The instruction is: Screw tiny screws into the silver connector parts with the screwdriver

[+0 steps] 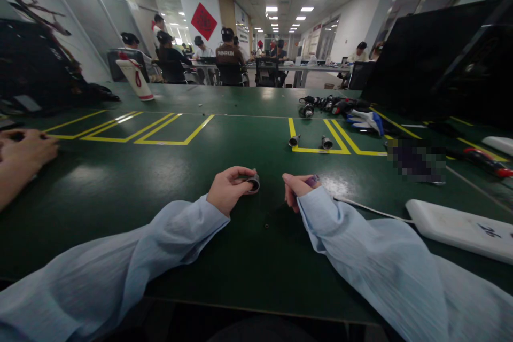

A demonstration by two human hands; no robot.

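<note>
Between the thumb and fingers of my left hand (230,188) is a grey, hollow metal fitting (255,186), its round opening facing toward me. My right hand (298,188) is closed a short way to the right, apart from the fitting. A purple object (312,180) shows at the back of that hand; its kind and the rest of it are hidden by the fingers. On the table below and between the hands lies a tiny dark ring-like piece (266,226). Two similar grey fittings, a left one (294,141) and a right one (326,142), rest by a yellow-taped area.
The green table (180,272) carries yellow tape outlines (164,142). A white power strip (460,227) with a cable lies at right, near a red-black tool (487,162). Blue-white gloves (365,121) and dark metal parts (308,110) sit farther back. Another person's hand (26,152) is at left.
</note>
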